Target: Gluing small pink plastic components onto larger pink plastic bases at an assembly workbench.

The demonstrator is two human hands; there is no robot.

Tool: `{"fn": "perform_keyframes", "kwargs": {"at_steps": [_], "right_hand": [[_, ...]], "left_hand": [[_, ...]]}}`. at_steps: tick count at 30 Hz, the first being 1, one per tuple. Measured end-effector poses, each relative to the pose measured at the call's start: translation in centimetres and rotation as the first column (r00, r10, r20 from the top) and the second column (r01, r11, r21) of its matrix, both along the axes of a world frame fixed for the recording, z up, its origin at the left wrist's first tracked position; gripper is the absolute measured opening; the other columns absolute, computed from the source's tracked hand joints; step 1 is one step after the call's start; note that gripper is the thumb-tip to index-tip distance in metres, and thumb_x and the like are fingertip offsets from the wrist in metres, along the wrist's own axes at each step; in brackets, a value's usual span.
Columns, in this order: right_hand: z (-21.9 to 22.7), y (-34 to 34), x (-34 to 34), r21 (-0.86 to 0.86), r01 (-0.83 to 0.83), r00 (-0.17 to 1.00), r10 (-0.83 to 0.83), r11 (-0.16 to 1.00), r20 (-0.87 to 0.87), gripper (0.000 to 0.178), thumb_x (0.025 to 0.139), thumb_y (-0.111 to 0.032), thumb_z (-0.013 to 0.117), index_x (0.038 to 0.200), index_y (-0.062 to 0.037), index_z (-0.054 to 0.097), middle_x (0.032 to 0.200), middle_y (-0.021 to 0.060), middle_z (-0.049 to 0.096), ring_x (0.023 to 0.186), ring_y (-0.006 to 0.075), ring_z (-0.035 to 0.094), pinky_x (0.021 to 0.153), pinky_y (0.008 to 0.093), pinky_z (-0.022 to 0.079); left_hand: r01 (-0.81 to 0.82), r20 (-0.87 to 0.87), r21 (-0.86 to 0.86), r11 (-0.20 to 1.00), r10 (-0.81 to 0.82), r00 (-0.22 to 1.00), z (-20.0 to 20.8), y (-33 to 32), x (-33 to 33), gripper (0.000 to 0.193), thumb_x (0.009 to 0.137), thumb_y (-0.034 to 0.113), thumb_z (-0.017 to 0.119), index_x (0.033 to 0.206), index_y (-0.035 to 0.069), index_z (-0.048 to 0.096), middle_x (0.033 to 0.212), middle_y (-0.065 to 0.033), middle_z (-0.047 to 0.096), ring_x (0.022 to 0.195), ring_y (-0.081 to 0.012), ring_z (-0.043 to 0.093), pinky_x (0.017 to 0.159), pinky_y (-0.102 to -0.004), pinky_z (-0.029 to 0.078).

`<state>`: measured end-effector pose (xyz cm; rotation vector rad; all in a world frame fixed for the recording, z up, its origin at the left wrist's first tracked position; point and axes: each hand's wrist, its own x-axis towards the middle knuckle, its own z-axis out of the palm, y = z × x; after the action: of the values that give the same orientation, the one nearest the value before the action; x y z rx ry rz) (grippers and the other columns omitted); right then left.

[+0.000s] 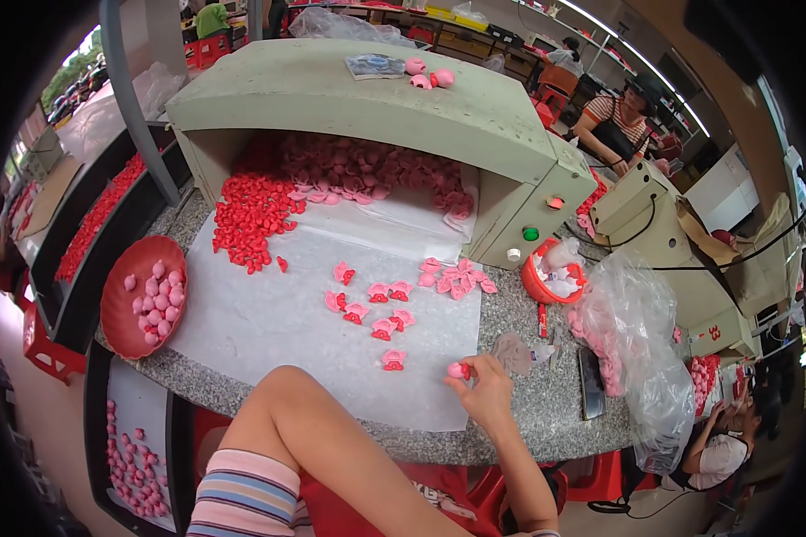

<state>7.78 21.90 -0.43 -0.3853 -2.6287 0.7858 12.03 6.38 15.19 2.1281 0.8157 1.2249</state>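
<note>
Hands first: only one is actually on show, the right hand (488, 392), down at the near edge of the speckled grey stone worktable (546, 407). Its fingertips (468, 370) are pinched together on a small pink rounded toy piece with a red bit on it (458, 370), holding it just over the near right corner of the white paper sheet (269, 313) that covers most of the table. The left hand is out of view; only a bare arm and a striped pink and blue sleeve (242, 497) come in from the bottom edge.

Scattered across the sheet just beyond the pinched piece sits a loose group of finished pink-and-red pieces (381, 309), with another little cluster (457, 279) further right. Behind those, a big heap of small red plastic parts (252, 215) spills out of the mouth of a pale green box-shaped machine (376, 98), with pink ones deeper inside. Off to the left there's a red round dish holding plain pink blobs (143, 295). To the right of the hand lies a dark phone (591, 383), just beside a clear plastic bag stuffed with pink pieces (631, 349).
</note>
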Motion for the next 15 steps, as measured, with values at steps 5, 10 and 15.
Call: {"fn": "perform_keyframes", "kwargs": {"at_steps": [5,10,15], "right_hand": [[0.4,0.0,0.9,0.02,-0.034,0.999,0.034,0.999,-0.007,0.029,0.059,-0.013,0.077,0.079,-0.0042,0.059,0.072,0.0076,0.056,0.066,0.0224,0.056,0.059,0.0326,0.045],[1.4,1.3,3.7,0.032,0.022,0.999,-0.023,0.999,0.042,0.029,0.056,-0.014,0.078,0.074,-0.0034,0.058,0.067,0.0074,0.053,0.061,0.0228,0.054,0.056,0.032,0.043],[3.9,0.2,3.4,0.153,-0.098,0.984,0.072,0.983,0.165,0.022,0.077,-0.021,0.061,0.087,-0.0024,0.063,0.073,0.0138,0.062,0.064,0.0238,0.057,0.063,0.0366,0.046]], "left_hand": [[0.101,-0.088,-0.001,0.995,-0.101,0.991,0.8,0.4,-0.1,0.037,0.067,0.013,0.057,0.102,0.001,0.052,0.09,-0.016,0.058,0.084,-0.0311,0.057,0.06,-0.041,0.048],[0.179,-0.096,0.08,0.981,-0.171,0.981,-0.8,1.8,2.3,0.03,0.062,0.019,0.062,0.083,-0.002,0.06,0.072,-0.02,0.06,0.069,-0.0359,0.059,0.056,-0.0436,0.048],[-0.106,-0.301,0.203,0.974,0.165,0.939,1.0,1.9,5.1,0.023,0.064,0.017,0.064,0.08,0.0,0.062,0.071,-0.0173,0.061,0.064,-0.0289,0.059,0.058,-0.0393,0.048]]}}
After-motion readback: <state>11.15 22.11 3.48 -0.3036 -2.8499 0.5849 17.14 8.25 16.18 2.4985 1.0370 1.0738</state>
